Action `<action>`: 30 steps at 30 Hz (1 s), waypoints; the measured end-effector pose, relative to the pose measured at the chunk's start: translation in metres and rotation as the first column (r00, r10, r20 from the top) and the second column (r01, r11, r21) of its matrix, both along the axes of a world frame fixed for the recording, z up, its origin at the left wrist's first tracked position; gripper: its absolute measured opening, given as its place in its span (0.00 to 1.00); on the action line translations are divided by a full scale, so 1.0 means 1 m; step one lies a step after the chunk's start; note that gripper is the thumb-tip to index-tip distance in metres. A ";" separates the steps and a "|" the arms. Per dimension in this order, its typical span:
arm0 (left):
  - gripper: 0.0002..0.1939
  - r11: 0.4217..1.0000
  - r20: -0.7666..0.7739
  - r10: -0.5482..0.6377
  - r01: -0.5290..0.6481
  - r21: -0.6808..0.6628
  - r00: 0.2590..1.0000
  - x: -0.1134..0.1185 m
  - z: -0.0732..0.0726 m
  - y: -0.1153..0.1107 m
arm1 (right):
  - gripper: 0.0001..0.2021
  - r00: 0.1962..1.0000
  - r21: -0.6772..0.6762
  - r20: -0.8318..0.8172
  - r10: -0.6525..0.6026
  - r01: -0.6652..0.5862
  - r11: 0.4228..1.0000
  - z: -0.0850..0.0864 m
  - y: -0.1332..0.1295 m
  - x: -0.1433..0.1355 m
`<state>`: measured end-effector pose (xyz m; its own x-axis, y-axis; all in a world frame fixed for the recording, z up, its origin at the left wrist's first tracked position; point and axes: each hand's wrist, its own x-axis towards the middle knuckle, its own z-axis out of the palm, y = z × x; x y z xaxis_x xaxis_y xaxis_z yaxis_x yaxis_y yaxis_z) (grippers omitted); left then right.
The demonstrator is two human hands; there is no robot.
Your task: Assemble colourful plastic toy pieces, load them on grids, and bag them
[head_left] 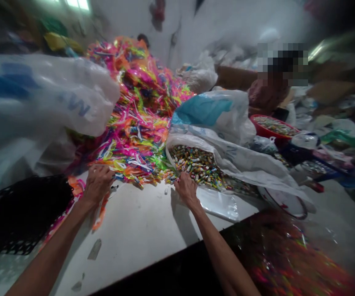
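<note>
Pale worktop (140, 222) in a dim, cluttered room, with a bright light (77, 4) at the top left and a co-worker (270, 92) beyond a red basin (265, 132) on the right. To the left, a bulky whitish sack (72, 90) above a black plastic grid (26, 209); to the right, a flat stack of clear plastic (219, 202) under the mouth of a white bag (257, 164). Left hand (98, 181) palm down at the near edge of a heap of bright strips (146, 135), forearm slanting in from the lower left, fingers bent forward. Right hand (186, 188) back upward, forearm rising from the lower right, fingers curled at the bag's opening beside a mass of small cylinders (198, 164). Impossible to tell for either hand between gripping and merely touching. Heaped at the back of the worktop, strips tangled in many directions, many at the front slanting from upper left to lower right. Near the left wrist, an orange strip (100, 213) with its long axis toward the near edge. Inside the bag, cylinders jumbled, long axes at mixed angles.
</note>
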<state>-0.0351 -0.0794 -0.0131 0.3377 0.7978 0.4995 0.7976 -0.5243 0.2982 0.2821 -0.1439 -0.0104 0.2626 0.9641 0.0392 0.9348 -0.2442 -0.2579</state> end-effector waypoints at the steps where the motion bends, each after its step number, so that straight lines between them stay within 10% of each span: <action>1: 0.08 1.000 -0.019 0.016 -0.016 0.018 1.000 0.005 0.006 -0.002 | 0.12 0.999 -0.036 0.029 -0.040 0.041 0.999 0.000 0.002 -0.001; 5: 0.07 1.000 0.179 -0.001 0.002 -0.005 0.984 0.037 0.029 -0.024 | 0.07 0.996 -0.052 -0.075 -0.053 0.049 0.997 -0.006 0.001 0.005; 8: 0.10 0.937 0.612 0.081 0.148 -0.315 0.787 0.072 0.035 -0.049 | 0.07 0.911 0.055 -0.410 0.044 -0.024 0.998 -0.007 -0.008 0.009; 12: 0.16 0.606 0.763 0.362 0.487 -0.629 0.536 0.111 0.026 -0.078 | 0.11 0.425 0.109 -0.879 0.217 -0.265 0.958 0.008 -0.028 -0.001; 17: 0.16 0.319 0.722 0.371 0.651 -0.689 0.583 0.120 0.018 -0.097 | 0.15 0.207 0.066 -0.966 0.155 -0.380 0.922 0.027 -0.047 -0.014; 30: 0.07 0.208 0.689 0.216 0.657 -0.725 0.692 0.109 0.034 -0.112 | 0.10 -0.003 0.060 -0.998 0.066 -0.449 0.892 0.029 -0.050 -0.016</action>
<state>0.0738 -0.1914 0.0204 0.6078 0.7154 -0.3446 0.1180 0.3477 0.9301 0.2664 -0.1935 0.0188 -0.3983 0.8945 -0.2030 -0.1234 -0.2715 -0.9545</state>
